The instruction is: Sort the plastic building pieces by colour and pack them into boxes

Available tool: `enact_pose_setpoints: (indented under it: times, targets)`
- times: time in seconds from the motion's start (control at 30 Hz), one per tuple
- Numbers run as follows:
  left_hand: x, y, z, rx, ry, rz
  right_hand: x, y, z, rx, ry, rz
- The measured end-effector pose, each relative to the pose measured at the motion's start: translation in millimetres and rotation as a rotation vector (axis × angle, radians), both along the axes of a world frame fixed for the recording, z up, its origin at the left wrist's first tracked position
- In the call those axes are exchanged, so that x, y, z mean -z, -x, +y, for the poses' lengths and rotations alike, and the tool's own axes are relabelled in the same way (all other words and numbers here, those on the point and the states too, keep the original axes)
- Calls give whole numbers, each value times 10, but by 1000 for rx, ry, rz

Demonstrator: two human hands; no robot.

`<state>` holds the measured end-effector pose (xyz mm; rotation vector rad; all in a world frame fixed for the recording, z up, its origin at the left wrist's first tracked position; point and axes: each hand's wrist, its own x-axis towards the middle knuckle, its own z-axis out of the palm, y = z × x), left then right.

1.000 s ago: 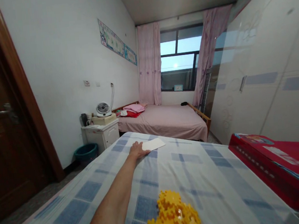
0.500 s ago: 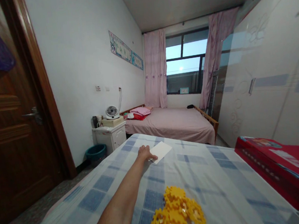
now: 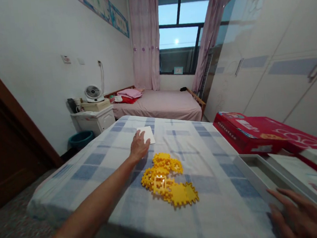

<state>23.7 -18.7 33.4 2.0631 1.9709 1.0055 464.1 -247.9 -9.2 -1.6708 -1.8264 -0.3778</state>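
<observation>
My left hand (image 3: 139,145) reaches over the checked cloth with its fingers spread. Its fingertips overlap the near-left part of a flat white card (image 3: 149,134); whether they press on it I cannot tell. Nearer to me lies a cluster of yellow interlocking toy pieces (image 3: 164,176), with toothed edges. At the lower right my right hand (image 3: 299,214), slightly blurred, has its fingers apart. It hovers at or touches the near side of a shallow white box (image 3: 260,172), and no object shows in it.
A red box (image 3: 249,129) lies at the right of the cloth-covered surface (image 3: 195,149), beside the white box and a printed white sheet (image 3: 310,179). Beyond stand a pink bed (image 3: 162,101), a cabinet with a fan (image 3: 93,93) and a teal bin (image 3: 81,138).
The view has turned down and to the right. My right hand and the white box have come into view. My left hand's fingers have spread apart over the card.
</observation>
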Motion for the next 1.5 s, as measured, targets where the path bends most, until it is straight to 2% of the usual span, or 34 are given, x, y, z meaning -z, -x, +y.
enact_pose_setpoints:
  times: [0.1,0.2,0.33,0.4,0.47,0.63,0.77,0.83,0.93,1.0,1.07,1.2,1.33,1.5]
  targets:
    - [76,-122,-350,222,29,51,-178,431,-48,-115,6,-2]
    - [152,-208,-607,329,135,47,-303,929,-30,-260,217,33]
    - [172,-350,-761,366,174,-25,-411,1529,171,-446,544,47]
    - [162,-458,-782,376,160,-86,-424,1737,313,-486,624,56]
    - [159,-590,-791,381,140,-165,-405,1860,453,-483,637,55]
    - [154,-973,-795,402,105,-333,-292,1846,706,-402,542,49]
    - [88,-1125,-655,460,128,-295,-244,1736,787,-397,480,8]
    - [67,-1075,-528,547,79,-153,-242,1709,792,-385,464,-22]
    - [112,-866,-356,693,57,192,-258,1705,767,-377,438,-57]
    - [182,-705,-292,698,95,369,-274,1720,738,-393,436,-77]
    - [254,-585,-262,686,112,458,-292,1744,717,-397,435,-89]
    - [341,-519,-217,670,134,506,-320,1826,742,-386,413,-106]
    - [369,-543,-183,678,111,479,-326,1953,855,-435,412,-133]
    - [243,-630,-266,667,41,394,-328,2065,954,-432,341,-151]
